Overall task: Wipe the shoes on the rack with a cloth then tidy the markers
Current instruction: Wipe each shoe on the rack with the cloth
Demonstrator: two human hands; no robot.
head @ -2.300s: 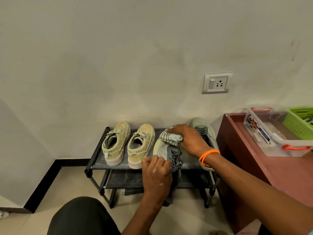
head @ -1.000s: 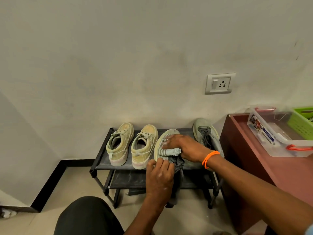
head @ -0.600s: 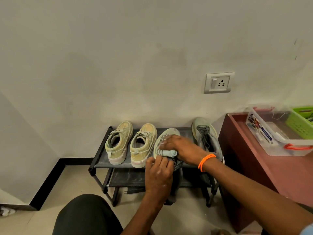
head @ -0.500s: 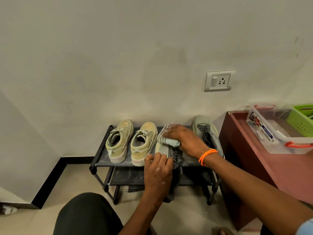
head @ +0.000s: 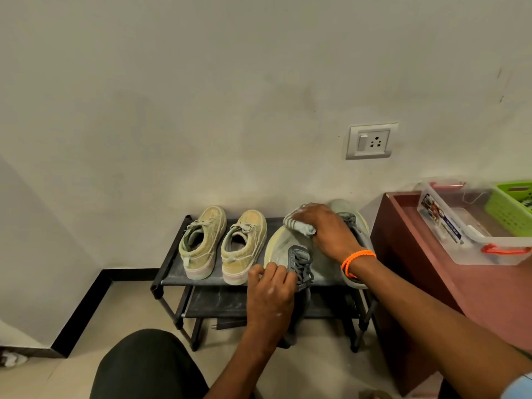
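While my right hand (head: 325, 228) bunches the cloth (head: 299, 224) against the toe of the grey shoe (head: 283, 246), my left hand (head: 272, 286) curls round its heel to steady it on the rack (head: 172, 254). The shoe overhangs the front edge — press too hard and I judge it could tip off. A swing of my elbow could knock its pair (head: 349, 226). The markers aren't visible — perhaps in the bins on the worktop (head: 489, 286).
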